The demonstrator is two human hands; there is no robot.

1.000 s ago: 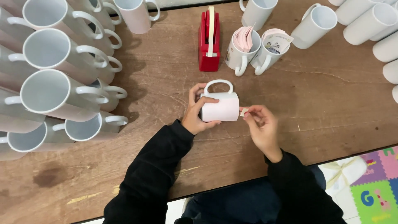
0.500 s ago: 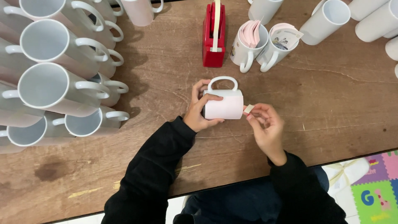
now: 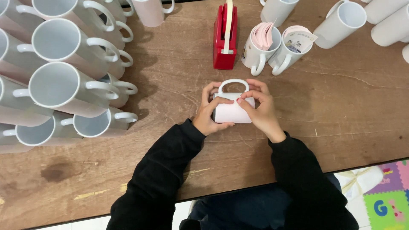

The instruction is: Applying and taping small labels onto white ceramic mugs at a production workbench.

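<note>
Nearest to us, our two black sleeves (image 3: 170, 170) come up from the table's near edge and meet over one white mug (image 3: 231, 111) lying on its side on the brown wooden table (image 3: 332, 123). Our left hand (image 3: 208, 111) wraps the mug's left end, fingers curled over the top and thumb under, closed on it. Our right hand (image 3: 261, 111) covers the right end and also grips the mug, its fingertips pressing flat on the pale sheet wrapped around the body. The mug's long axis runs left to right between the two palms, and its handle (image 3: 233, 83) sticks up away from us, free of both hands. Neither hand is nearer; the mug sits squarely between them

Just beyond the handle stands a red tape dispenser (image 3: 224, 42), well within reach of either hand. To its right, two upright mugs (image 3: 272, 49) hold rolled paper sheets. Farther right lie more plain white mugs (image 3: 341, 21). Off to the left, a stack of mugs on their sides (image 3: 59, 81) shows open mouths and handles pointing right
</note>
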